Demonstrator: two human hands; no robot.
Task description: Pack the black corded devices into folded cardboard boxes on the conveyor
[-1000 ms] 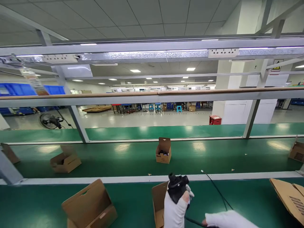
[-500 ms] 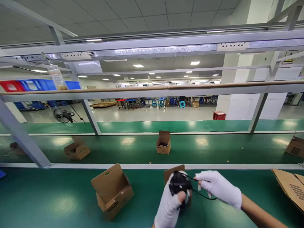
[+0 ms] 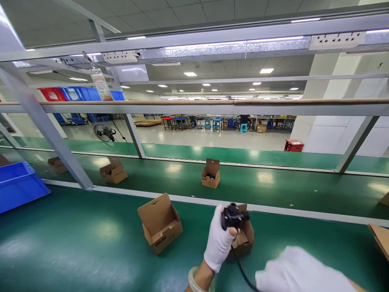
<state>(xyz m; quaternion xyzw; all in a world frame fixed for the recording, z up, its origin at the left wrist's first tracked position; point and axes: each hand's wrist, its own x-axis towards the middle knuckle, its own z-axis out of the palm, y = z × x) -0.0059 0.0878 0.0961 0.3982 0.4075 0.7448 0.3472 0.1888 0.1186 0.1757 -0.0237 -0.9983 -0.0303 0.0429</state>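
Observation:
My left hand [image 3: 219, 239], in a white glove with bare fingertips, is closed around a black device [image 3: 232, 217] whose exact kind I cannot make out. It holds the device above and in front of an open cardboard box [image 3: 245, 239]. From the device's side a black cable [image 3: 242, 271] hangs down and runs toward my right hand [image 3: 299, 271]. That white-gloved hand is smeared by motion at the bottom right, so its fingers and any grip on the cable are unclear. Another open box [image 3: 161, 233], its lid raised, sits left of my left hand.
Beyond a pale divider strip [image 3: 194, 199], a small open box [image 3: 211, 178] with dark contents stands on the green surface. More boxes [image 3: 114, 172] lie farther left. A blue bin [image 3: 21, 186] is at the left edge, flat cardboard [image 3: 379, 239] at the right. Metal posts [image 3: 57, 134] rise from the bench.
My right hand has moved down and right, away from the device, and the cable now hangs downward. The view has shifted left, bringing the blue bin further in.

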